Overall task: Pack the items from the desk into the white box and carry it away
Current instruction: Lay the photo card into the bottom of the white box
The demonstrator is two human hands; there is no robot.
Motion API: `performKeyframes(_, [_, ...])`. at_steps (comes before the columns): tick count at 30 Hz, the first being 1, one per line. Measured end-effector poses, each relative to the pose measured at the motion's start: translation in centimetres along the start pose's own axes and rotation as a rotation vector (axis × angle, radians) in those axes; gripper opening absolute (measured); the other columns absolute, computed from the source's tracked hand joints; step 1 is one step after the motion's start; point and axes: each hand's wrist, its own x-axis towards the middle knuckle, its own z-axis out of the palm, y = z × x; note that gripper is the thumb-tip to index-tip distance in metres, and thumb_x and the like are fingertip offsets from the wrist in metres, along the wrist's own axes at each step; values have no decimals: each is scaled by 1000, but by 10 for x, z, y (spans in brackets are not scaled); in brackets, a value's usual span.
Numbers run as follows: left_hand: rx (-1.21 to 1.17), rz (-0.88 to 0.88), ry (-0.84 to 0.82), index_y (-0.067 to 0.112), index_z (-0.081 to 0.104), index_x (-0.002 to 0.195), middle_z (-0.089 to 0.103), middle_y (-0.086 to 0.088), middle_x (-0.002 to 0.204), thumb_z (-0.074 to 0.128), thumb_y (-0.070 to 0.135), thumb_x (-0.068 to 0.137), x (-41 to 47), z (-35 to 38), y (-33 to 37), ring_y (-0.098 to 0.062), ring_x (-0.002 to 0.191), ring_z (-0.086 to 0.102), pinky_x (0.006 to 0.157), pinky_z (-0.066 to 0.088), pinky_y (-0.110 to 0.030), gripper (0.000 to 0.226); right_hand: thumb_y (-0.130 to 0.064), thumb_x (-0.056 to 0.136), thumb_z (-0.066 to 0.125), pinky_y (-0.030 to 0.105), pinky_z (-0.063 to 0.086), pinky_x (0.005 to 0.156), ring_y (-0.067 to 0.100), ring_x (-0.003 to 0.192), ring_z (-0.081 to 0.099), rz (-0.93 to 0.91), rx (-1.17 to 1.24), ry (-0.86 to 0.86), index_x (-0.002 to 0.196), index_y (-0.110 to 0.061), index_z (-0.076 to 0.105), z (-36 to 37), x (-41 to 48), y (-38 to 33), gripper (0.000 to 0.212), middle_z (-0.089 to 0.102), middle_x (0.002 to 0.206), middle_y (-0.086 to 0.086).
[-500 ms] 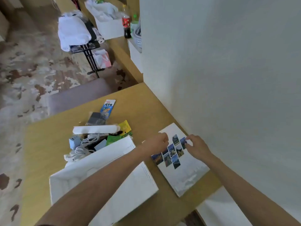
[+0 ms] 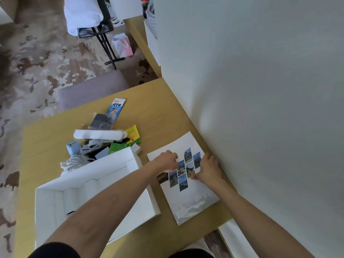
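An open white box (image 2: 115, 161) stands on the wooden desk (image 2: 160, 108), partly under my left forearm. To its right a white booklet (image 2: 191, 200) with several small photos on its cover lies flat by the wall. My left hand (image 2: 165, 162) rests on the cover's upper left with fingers curled. My right hand (image 2: 208, 168) holds the booklet's right edge, thumb on the cover. Behind the box lie a blue snack packet (image 2: 116, 108), a dark pouch (image 2: 101, 121), a long white case (image 2: 98, 135), a yellow sachet (image 2: 132, 133), green sachets (image 2: 117, 147), a blue charger (image 2: 72, 147) and white cables (image 2: 87, 151).
A white wall (image 2: 260, 90) rises right beside the booklet. A grey seat (image 2: 93, 90) is pushed against the desk's far edge. Beyond it, on patterned carpet, stand a black rack with white cloth (image 2: 83, 13) and a pink and white bag (image 2: 122, 45).
Both hands have slid a little toward me along the booklet; my right hand went from its top corner to its right edge. The booklet still lies flat.
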Motion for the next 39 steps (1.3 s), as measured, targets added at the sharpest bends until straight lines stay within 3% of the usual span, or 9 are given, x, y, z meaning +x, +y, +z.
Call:
performKeyframes(5, [-213, -10, 63, 16, 28, 146, 37, -13, 148, 53, 28, 93, -14, -17, -3, -28, 123, 50, 96, 45, -34, 59, -22, 89, 65, 44, 56, 66, 20, 73, 60, -227, 254, -24, 98, -20, 39, -30, 1, 2, 28, 58, 88, 5])
performKeyframes(10, [-417, 77, 472, 15, 25, 147, 35, -10, 148, 59, 44, 89, -38, -68, -10, -26, 130, 40, 101, 36, -37, 73, -22, 95, 56, 26, 52, 55, 11, 77, 62, -414, 349, 19, 108, -25, 43, -93, -9, -13, 19, 60, 105, -2])
performKeyframes(13, [-604, 105, 496, 16, 30, 142, 46, -5, 139, 56, 63, 83, -61, -102, -13, -22, 121, 49, 94, 41, -34, 80, -27, 96, 54, 18, 45, 54, 5, 80, 59, -527, 324, 56, 103, -32, 41, -141, -22, -26, 15, 58, 103, -10])
performKeyframes(17, [-753, 246, 566, 32, 52, 106, 68, 9, 102, 57, 78, 69, -106, -146, -26, -8, 89, 66, 77, 56, -32, 60, -26, 91, 58, 34, 52, 67, 12, 82, 61, -614, 401, 136, 96, -37, 45, -205, -44, -51, 18, 64, 96, -13])
performKeyframes(21, [-700, 340, 698, 40, 64, 91, 72, 21, 86, 67, 66, 72, -166, -184, -57, 3, 74, 68, 54, 50, -12, 32, -27, 83, 62, 38, 51, 71, 15, 81, 63, -745, 443, 172, 93, -42, 52, -249, -69, -93, 20, 68, 95, -11])
performKeyframes(27, [-875, 376, 895, 27, 66, 94, 74, 3, 87, 66, 50, 83, -246, -174, -119, -14, 71, 71, 56, 53, -24, 25, -25, 85, 71, 27, 54, 65, 9, 82, 70, -899, 453, -48, 94, -34, 60, -266, -88, -185, 18, 74, 97, -11])
performKeyframes(33, [-1084, 263, 1013, 22, 65, 95, 75, -3, 84, 64, 44, 87, -308, -117, -184, -16, 62, 69, 50, 51, -23, 24, -56, 82, 66, 29, 51, 88, 12, 104, 67, -937, 409, -411, 112, -26, 69, -252, -88, -242, 42, 72, 110, -4])
performKeyframes(37, [-1211, 141, 1079, 18, 64, 98, 75, -6, 87, 63, 49, 87, -331, -74, -220, -21, 64, 68, 53, 53, -31, 33, -61, 63, 78, 36, 49, 86, 21, 110, 65, -788, 803, -628, 119, -21, 67, -198, -72, -249, 69, 69, 118, 3])
performKeyframes(39, [-1272, 106, 1089, 19, 64, 98, 74, -10, 90, 63, 48, 87, -336, -54, -232, -26, 68, 68, 58, 55, -39, 31, -52, 67, 78, 29, 54, 76, 16, 103, 68, -736, 952, -681, 110, -26, 72, -164, -70, -251, 51, 71, 114, 1])
